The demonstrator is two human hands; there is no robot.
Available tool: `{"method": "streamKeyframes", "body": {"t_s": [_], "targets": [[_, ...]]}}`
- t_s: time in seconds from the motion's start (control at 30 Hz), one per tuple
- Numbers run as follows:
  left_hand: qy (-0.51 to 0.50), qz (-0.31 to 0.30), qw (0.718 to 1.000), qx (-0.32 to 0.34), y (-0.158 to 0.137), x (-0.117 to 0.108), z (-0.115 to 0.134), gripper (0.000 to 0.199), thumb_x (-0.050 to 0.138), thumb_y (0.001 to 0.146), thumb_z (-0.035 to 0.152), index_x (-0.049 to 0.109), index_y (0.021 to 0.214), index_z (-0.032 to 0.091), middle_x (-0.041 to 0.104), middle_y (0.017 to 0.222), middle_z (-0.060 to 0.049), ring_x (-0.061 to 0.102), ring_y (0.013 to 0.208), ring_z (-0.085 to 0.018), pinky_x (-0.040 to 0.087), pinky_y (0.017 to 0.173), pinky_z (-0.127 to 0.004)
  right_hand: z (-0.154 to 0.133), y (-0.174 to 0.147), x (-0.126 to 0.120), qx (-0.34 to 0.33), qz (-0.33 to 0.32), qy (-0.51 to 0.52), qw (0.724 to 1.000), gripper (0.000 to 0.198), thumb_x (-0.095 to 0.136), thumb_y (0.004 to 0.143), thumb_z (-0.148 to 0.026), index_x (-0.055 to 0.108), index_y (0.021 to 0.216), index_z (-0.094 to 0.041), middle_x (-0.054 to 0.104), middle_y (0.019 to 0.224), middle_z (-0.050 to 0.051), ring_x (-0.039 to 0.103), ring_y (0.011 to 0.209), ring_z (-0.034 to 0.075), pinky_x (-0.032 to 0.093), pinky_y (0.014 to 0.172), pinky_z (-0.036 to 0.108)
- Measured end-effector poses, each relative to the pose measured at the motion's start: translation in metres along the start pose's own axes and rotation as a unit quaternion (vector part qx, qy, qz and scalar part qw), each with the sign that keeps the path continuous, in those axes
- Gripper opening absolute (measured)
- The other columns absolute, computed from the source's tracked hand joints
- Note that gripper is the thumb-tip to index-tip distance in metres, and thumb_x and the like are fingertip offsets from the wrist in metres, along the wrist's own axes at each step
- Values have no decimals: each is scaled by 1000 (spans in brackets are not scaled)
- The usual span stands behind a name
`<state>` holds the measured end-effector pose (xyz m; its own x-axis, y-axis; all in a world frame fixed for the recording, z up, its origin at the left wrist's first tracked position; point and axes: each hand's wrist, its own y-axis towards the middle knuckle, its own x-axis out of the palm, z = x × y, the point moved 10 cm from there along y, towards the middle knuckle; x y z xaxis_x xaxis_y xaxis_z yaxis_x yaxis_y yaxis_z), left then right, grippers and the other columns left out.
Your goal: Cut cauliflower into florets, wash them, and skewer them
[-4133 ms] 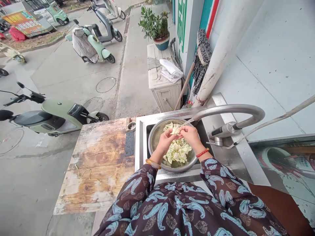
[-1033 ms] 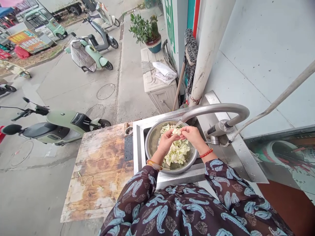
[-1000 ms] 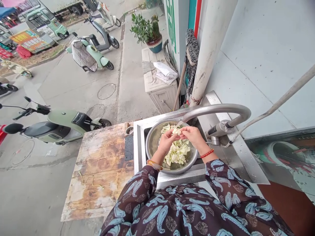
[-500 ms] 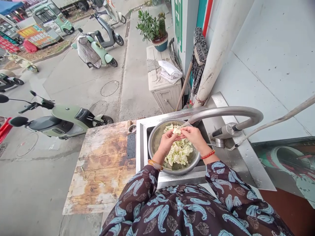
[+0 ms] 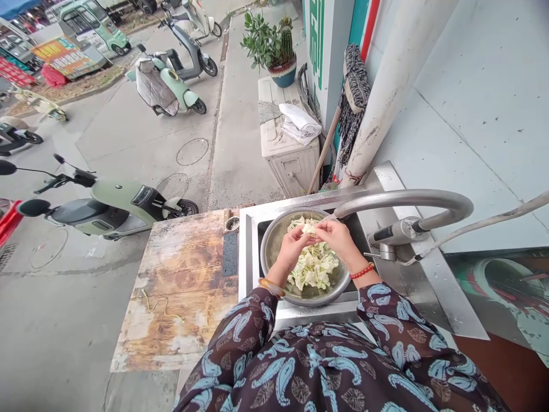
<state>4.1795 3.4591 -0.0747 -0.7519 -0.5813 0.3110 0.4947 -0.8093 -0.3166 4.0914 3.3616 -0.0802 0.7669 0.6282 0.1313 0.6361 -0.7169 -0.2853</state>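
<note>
A pale cauliflower floret is pinched between the fingertips of both hands, above the far part of a metal bowl. My left hand closes on it from the left, and my right hand from the right. Below them, several more cauliflower pieces are heaped in the bowl, with what looks like water around them. The bowl sits in a steel sink. A curved faucet reaches over from the right, its spout end close to my right hand.
A worn wooden board with a bit of yellowish string adjoins the sink's left side. A dark sharpening stone lies at its edge. Behind stand a white box-like unit with folded cloth, a mop and a pipe. Scooters are parked left.
The whole view has shifted slightly, so the faucet and wall appear farther right. Both hands stay together on the floret over the bowl, with hardly any movement.
</note>
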Motion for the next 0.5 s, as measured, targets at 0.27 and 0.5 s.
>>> {"method": "streamKeyframes", "body": {"t_s": [0.27,0.5], "targets": [[7,-3,1000,8,-2,-5,3,36,80,72,38,71,98,15,73,84,-5,70,74,-18,57,84,-40,4,1,7,25,-7,7,1000,21,71,67,-37,70,74,-18,69,63,0,66,58,14,60,61,28],[13,3,1000,7,-6,-9,4,35,80,71,34,71,99,14,74,81,-5,71,75,-20,57,85,-41,6,0,10,35,-2,12,999,16,74,62,-28,69,72,-17,69,61,0,65,56,14,58,55,25]]}}
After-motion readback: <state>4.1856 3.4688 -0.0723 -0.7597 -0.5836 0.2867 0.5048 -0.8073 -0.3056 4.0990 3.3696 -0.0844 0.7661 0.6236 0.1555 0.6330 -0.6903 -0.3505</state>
